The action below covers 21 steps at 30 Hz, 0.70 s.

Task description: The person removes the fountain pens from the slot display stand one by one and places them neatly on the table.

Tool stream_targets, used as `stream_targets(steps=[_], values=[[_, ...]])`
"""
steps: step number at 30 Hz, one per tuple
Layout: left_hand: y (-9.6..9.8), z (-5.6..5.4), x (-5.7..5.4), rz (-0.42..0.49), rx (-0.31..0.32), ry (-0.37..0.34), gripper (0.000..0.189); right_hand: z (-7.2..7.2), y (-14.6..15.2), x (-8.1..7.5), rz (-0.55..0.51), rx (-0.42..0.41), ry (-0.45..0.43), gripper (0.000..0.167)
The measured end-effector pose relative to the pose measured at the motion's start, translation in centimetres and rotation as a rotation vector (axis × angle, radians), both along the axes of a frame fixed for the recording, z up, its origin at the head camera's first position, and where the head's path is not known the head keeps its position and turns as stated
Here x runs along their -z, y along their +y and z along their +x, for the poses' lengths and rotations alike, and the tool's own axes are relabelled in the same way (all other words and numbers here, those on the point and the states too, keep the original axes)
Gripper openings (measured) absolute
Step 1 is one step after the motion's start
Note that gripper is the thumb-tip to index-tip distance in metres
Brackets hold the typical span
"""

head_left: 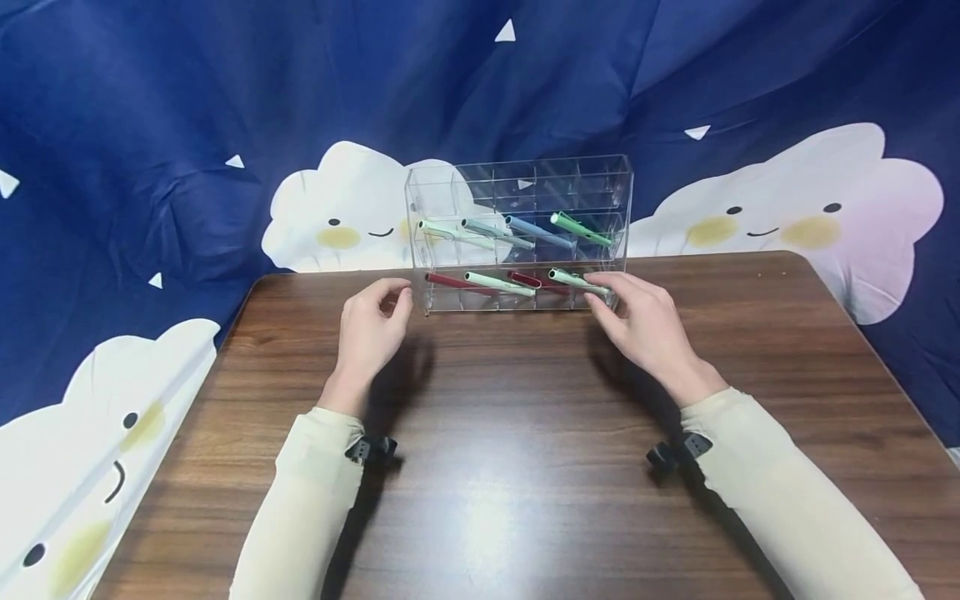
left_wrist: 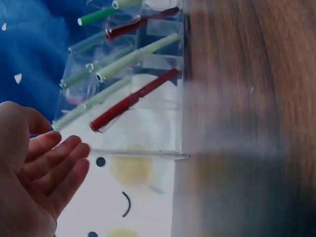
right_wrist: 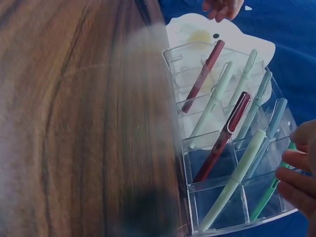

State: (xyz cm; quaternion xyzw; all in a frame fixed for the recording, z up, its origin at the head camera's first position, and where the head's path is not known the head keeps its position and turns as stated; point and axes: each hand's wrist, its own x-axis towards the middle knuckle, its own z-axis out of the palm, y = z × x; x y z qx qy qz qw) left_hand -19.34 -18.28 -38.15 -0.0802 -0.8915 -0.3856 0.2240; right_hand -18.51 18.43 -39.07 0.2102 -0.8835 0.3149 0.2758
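Observation:
A clear acrylic rack with compartments stands at the table's far side, holding slanted pens in two rows. Its lower row has a dark red pen, a pale green pen, a second dark red pen and another pale green pen. Above them lean a whitish-green, a grey-green, a blue pen and a bright green pen. My left hand hovers beside the rack's left end, fingers loosely bent, holding nothing. At the right end, my right hand has relaxed fingers close by the rightmost pens, gripping none.
The brown wooden table extends in front of the rack. Directly behind it hangs a dark blue curtain printed with smiling clouds. A small black camera sits at each wrist over pale sleeves.

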Motion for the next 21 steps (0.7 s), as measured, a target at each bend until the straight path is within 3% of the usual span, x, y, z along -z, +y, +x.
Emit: stream_targets(steps=[6, 17, 21], values=[[-0.6, -1.7, 0.1, 0.076, -0.012, -0.017, 0.024, -1.0, 0.0, -0.4, 0.021, -0.008, -0.005, 0.03], [-0.9, -5.3, -0.5, 0.122, 0.021, -0.21, 0.038, -3.4, -0.4, -0.3, 0.056, -0.015, -0.124, 0.034], [-0.5, -6.6, -0.3, 0.163, 0.039, -0.241, 0.04, -4.2, -0.5, 0.3, 0.09, -0.024, -0.15, 0.037]])
